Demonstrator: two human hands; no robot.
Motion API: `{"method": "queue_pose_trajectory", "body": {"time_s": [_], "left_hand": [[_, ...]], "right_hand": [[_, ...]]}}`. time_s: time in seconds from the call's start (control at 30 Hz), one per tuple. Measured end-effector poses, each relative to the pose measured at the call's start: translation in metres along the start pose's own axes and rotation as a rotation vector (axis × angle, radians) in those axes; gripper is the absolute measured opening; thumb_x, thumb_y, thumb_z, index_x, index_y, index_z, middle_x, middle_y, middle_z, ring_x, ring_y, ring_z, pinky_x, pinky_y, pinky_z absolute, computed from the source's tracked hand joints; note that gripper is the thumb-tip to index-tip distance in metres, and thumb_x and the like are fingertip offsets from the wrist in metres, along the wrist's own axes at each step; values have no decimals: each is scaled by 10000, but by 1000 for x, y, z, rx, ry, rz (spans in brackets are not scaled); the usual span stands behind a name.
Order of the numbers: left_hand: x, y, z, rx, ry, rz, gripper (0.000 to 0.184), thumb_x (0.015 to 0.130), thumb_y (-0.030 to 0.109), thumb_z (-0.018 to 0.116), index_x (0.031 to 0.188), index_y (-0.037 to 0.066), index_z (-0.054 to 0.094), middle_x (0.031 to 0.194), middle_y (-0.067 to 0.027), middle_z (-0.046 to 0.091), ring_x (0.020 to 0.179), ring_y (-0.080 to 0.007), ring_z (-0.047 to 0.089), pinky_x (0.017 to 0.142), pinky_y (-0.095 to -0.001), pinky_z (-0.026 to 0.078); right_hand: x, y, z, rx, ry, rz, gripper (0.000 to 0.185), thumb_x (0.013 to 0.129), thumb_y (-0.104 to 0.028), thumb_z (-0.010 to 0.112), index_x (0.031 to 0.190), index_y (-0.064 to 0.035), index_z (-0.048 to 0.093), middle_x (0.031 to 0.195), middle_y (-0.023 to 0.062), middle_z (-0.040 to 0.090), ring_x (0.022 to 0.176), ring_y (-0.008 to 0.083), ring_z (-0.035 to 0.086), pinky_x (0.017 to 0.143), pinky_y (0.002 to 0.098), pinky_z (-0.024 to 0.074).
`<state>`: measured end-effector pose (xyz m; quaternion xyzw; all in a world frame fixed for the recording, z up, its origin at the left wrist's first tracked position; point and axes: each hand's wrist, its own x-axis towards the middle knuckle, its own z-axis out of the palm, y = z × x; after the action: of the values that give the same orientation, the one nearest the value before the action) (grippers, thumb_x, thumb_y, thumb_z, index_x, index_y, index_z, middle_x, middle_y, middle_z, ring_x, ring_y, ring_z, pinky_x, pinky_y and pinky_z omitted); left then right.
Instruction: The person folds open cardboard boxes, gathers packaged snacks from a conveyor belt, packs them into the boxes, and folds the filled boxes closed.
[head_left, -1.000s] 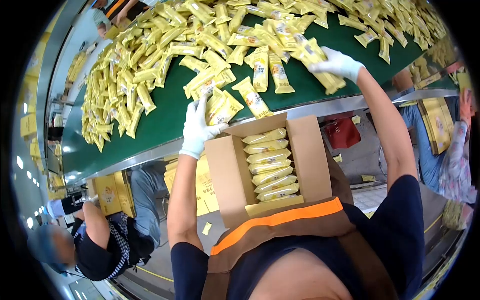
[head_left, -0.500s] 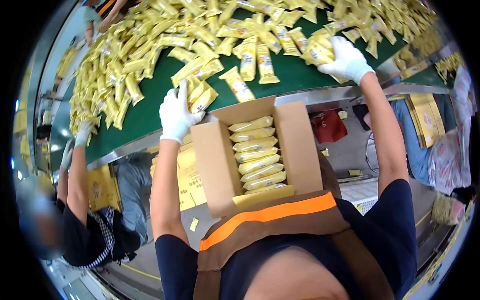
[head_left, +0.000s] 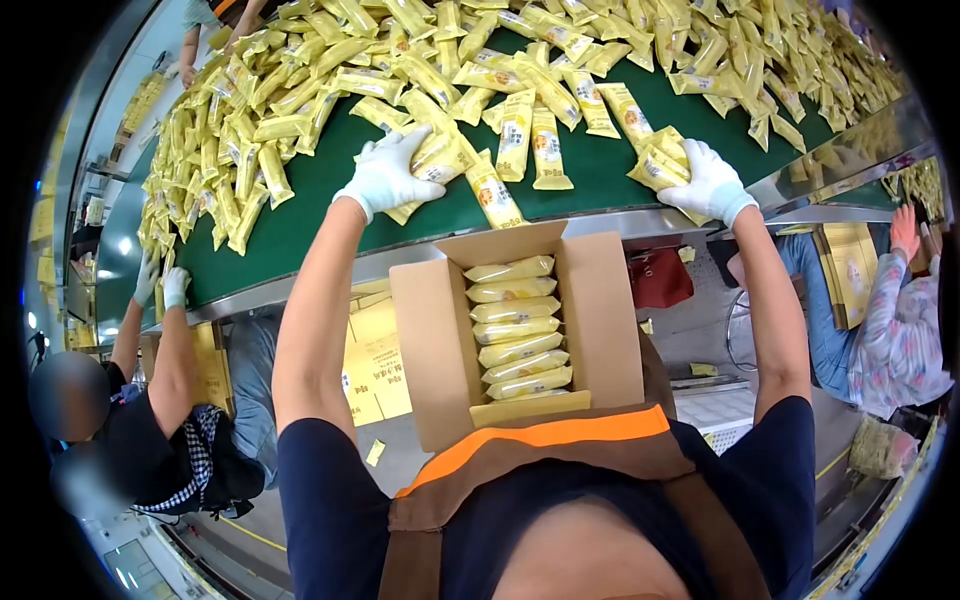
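My left hand (head_left: 390, 172), in a white glove, is closed around yellow wrapped snack packets (head_left: 442, 158) at the belt's near side. Over to the right, my gloved right hand (head_left: 712, 184) grips another small bunch of yellow packets (head_left: 660, 160), its fingers partly hidden behind them. Between my arms an open cardboard box (head_left: 605, 330) stands against my apron, its flaps spread. Inside it, several yellow packets (head_left: 515, 310) lie stacked in one row. A few loose packets (head_left: 515, 135) rest on the belt between my hands.
A green conveyor belt (head_left: 330, 210) with a metal edge carries a large heap of yellow packets (head_left: 350, 50). One co-worker's gloved hand (head_left: 175, 287) is at the belt on the left. Another person's sleeve (head_left: 882, 310) shows at right. Printed yellow cartons (head_left: 378, 365) stand below the belt.
My left hand has moved right and forward onto the packets and now grasps them. My right hand, with its bunch, sits slightly lower and further right in view.
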<state>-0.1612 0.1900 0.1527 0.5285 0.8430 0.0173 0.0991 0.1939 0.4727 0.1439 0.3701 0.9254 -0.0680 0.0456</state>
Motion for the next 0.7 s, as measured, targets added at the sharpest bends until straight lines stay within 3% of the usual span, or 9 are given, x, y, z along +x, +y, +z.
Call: {"method": "queue_pose_trajectory", "body": {"time_s": [0.07,0.13,0.2,0.3,0.5,0.53,0.6,0.67,0.7], "left_hand": [[-9,9,2,-97,-21,38,1028,606,584,730,1464,109,421,1253,-241,544,1210,-412,482,1049,-443,385],[-25,8,31,11,217,175,995,614,593,735,1442,118,453,1240,-223,547,1195,-417,479,1021,-461,406],[-34,19,36,-4,207,74,992,611,582,746,1451,146,449,1280,-214,530,1212,-413,463,1043,-469,398],[-32,16,35,-14,261,62,1007,633,610,743,1478,172,415,1348,-240,493,1297,-441,404,1074,-474,377],[-9,24,11,218,-183,-94,1194,581,720,706,1565,317,162,1467,-299,380,1332,-435,428,1083,-448,378],[-11,30,9,251,-176,-115,1178,586,689,718,1563,334,163,1444,-291,406,1325,-444,434,1085,-446,376],[-18,22,19,123,-118,-103,1120,613,656,708,1555,316,207,1408,-282,443,1300,-426,462,1063,-438,395],[-31,19,21,-17,-55,-115,1109,622,616,728,1552,283,224,1384,-280,454,1275,-430,478,1053,-431,408],[-40,17,21,-78,-26,-114,1103,627,596,738,1550,266,232,1372,-279,460,1262,-432,487,1048,-427,414]], "right_hand": [[-15,-11,-25,111,92,-30,841,618,-468,779,1281,-47,477,1220,180,554,1155,346,550,985,399,464],[-33,-32,-39,254,207,-106,801,614,-396,815,1256,-38,497,1184,169,568,1129,347,565,966,400,475],[-37,-55,-39,352,138,-243,825,606,-427,812,1262,-39,495,1174,175,569,1107,356,573,958,414,479],[-11,-68,7,-8,70,-222,880,623,-523,744,1324,-75,458,1232,172,540,1171,344,533,983,436,451],[-19,-63,6,4,18,-292,983,650,-489,735,1493,-215,309,1290,206,521,1157,393,547,999,431,445],[-22,-61,3,73,-14,-284,997,663,-483,734,1508,-193,293,1309,221,517,1159,401,549,1011,420,441],[-21,-49,6,811,136,-355,923,741,-379,735,1489,-43,313,1298,176,551,1164,251,563,962,358,477],[-77,-92,-63,1587,-252,-359,819,756,-339,740,1433,-28,401,1274,132,558,1146,181,549,933,356,489],[-87,-102,-80,1418,-445,-420,806,732,-318,764,1407,-23,435,1295,136,551,1148,210,564,946,369,484]]}}
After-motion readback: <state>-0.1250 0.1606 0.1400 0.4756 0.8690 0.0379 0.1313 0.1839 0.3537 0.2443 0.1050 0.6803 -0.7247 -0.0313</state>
